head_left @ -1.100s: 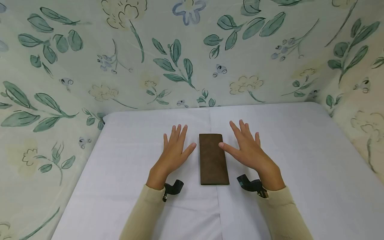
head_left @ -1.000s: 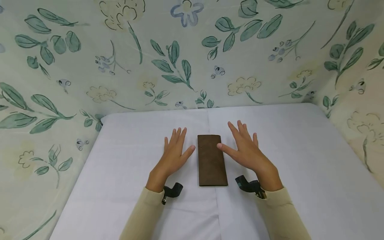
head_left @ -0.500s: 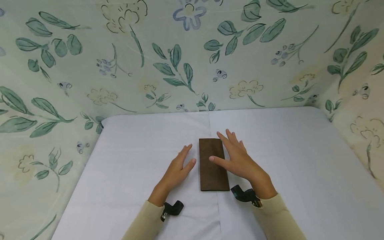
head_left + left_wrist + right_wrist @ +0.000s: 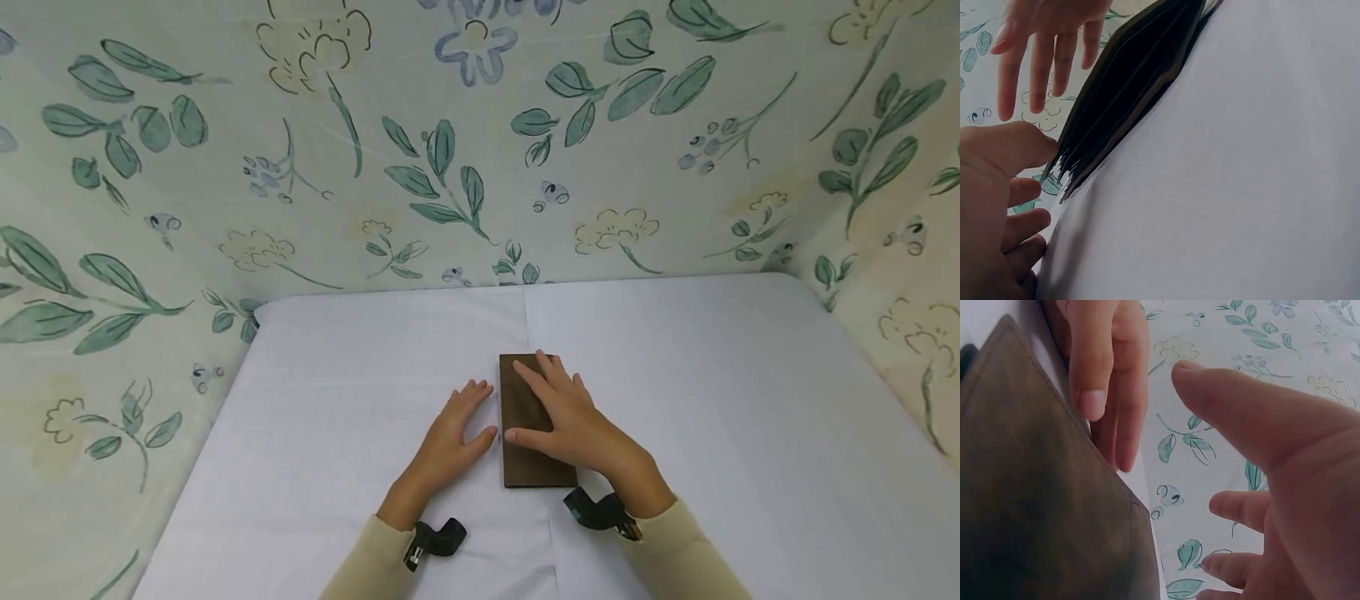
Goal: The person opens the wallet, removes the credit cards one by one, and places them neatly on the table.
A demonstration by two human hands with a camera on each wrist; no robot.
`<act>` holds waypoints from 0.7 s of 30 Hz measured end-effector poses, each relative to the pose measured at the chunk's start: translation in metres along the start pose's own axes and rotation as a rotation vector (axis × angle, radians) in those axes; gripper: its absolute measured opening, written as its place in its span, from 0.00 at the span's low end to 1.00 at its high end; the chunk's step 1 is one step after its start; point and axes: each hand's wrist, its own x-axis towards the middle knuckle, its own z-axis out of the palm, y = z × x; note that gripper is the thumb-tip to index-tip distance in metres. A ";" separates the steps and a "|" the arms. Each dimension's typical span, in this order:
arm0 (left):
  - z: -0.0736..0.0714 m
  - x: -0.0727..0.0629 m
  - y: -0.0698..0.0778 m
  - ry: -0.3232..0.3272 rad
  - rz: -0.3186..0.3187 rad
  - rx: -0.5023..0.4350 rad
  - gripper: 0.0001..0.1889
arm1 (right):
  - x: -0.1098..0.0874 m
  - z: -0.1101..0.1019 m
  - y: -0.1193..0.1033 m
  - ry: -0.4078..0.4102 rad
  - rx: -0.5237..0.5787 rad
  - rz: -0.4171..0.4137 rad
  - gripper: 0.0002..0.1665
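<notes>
A long brown leather wallet (image 4: pixel 536 473) lies on the white-covered table. In the left wrist view its dark inner layers show along the slightly parted edge of the wallet (image 4: pixel 1129 81). My left hand (image 4: pixel 448 442) is close by the wallet's left edge, fingers relaxed, with its thumb tip right at that edge. Over the right half of the wallet my right hand (image 4: pixel 577 423) spreads its fingers, thumb reaching across toward the left edge. The right wrist view shows the wallet's brown cover (image 4: pixel 1041 481), with the right thumb held apart from it. Neither hand grips anything.
White cloth (image 4: pixel 337 400) covers the table, with a seam running down its middle. Behind and at both sides hangs a floral curtain (image 4: pixel 420 100). A small black camera (image 4: pixel 444 537) is strapped to the left wrist and another black camera (image 4: pixel 596 510) to the right.
Both hands have come nearer the wallet: the left has moved right and toward me, the right has moved left over it. The wallet stays in place on the table.
</notes>
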 end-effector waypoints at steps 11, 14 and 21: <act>0.000 0.001 -0.002 -0.092 0.061 0.244 0.31 | 0.002 0.016 -0.005 -0.017 -0.047 -0.022 0.51; 0.001 0.001 -0.002 -0.107 0.087 0.284 0.30 | 0.001 0.019 -0.006 -0.027 -0.067 -0.007 0.51; 0.001 -0.004 0.000 -0.109 0.075 0.413 0.31 | 0.001 0.024 -0.010 -0.076 -0.103 0.032 0.51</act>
